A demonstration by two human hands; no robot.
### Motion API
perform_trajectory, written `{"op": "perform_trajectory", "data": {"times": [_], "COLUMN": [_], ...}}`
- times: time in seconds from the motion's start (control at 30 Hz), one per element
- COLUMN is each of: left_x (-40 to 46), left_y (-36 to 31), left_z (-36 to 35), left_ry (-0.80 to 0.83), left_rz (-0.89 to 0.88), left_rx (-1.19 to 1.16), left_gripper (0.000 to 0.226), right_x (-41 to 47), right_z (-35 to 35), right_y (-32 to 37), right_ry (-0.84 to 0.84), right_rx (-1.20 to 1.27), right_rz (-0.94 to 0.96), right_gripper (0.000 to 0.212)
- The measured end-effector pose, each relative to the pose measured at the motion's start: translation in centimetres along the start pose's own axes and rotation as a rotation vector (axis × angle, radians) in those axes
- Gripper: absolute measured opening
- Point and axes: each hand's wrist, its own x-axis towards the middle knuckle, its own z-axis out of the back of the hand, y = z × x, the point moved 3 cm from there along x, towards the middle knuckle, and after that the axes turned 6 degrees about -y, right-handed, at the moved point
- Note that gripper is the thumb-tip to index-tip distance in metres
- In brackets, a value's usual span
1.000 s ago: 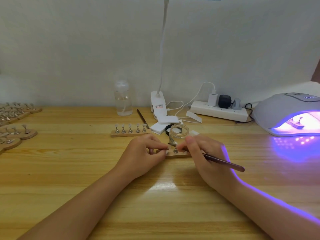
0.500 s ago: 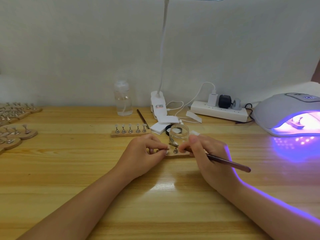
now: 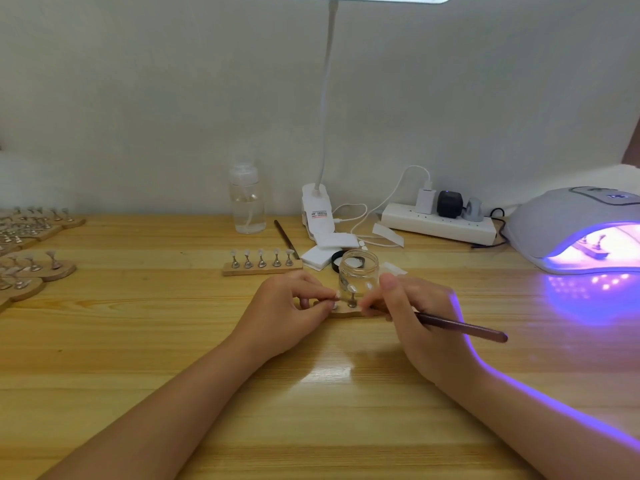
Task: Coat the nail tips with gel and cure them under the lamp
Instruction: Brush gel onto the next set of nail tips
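On the wooden table (image 3: pixel 138 341) the left hand (image 3: pixel 287 313) pinches the end of a small wooden holder (image 3: pixel 346 311). The right hand (image 3: pixel 419 317) holds a brown brush (image 3: pixel 460 328) over it. A glass jar (image 3: pixel 358 271) stands just behind. The curing lamp (image 3: pixel 575 230) glows purple at the right.

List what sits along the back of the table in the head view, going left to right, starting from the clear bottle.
clear bottle → white clip lamp base → power strip → curing lamp, lit purple inside.
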Motion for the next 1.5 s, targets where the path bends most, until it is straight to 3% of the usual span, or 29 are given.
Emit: {"op": "perform_trajectory", "data": {"times": [0.07,0.17,0.33,0.43,0.6,0.7,0.83,0.97,1.1,1.27,1.5], "left_x": [0.0,0.0,0.0,0.0,0.0,0.0,0.0,0.0,0.1,0.1,0.0], "left_y": [0.1,0.0,0.1,0.0,0.0,-0.1,0.0,0.0,0.0,-0.3,-0.9], "left_z": [0.0,0.0,0.0,0.0,0.0,0.0,0.0,0.0,0.1,0.2,0.8], "left_ry": [0.001,0.004,0.001,0.001,-0.004,-0.003,-0.007,-0.001,-0.014,-0.026,-0.139], "left_rz": [0.003,0.005,0.017,0.008,0.009,0.011,0.011,0.009,0.022,0.035,0.015], "left_rx": [0.003,0.006,0.016,0.017,0.012,0.006,0.014,0.008,-0.006,-0.014,-0.056], "left_gripper": [0.024,0.023,0.019,0.018,0.018,0.018,0.017,0.02,0.019,0.019,0.019], "right_x": [0.2,0.1,0.2,0.1,0.2,0.0,0.2,0.0,0.1,-0.2,0.0], "right_z": [-0.1,-0.2,-0.1,-0.1,-0.1,-0.1,-0.1,-0.1,-0.1,0.0,0.2], "right_y": [0.1,-0.1,0.2,0.0,0.2,0.0,0.0,-0.3,0.0,-0.2,0.7], "right_ry": [0.003,0.027,-0.011,0.005,-0.006,-0.002,-0.021,-0.012,-0.019,-0.011,-0.055], "right_rx": [-0.052,-0.01,-0.054,0.006,-0.044,0.015,-0.014,0.062,0.02,0.134,0.064], "right_rz": [0.042,-0.045,0.038,-0.064,0.013,-0.089,-0.022,-0.111,-0.017,-0.111,0.042], "right_gripper": [0.044,0.047,0.045,0.048,0.045,0.047,0.044,0.046,0.041,0.046,0.042]}}
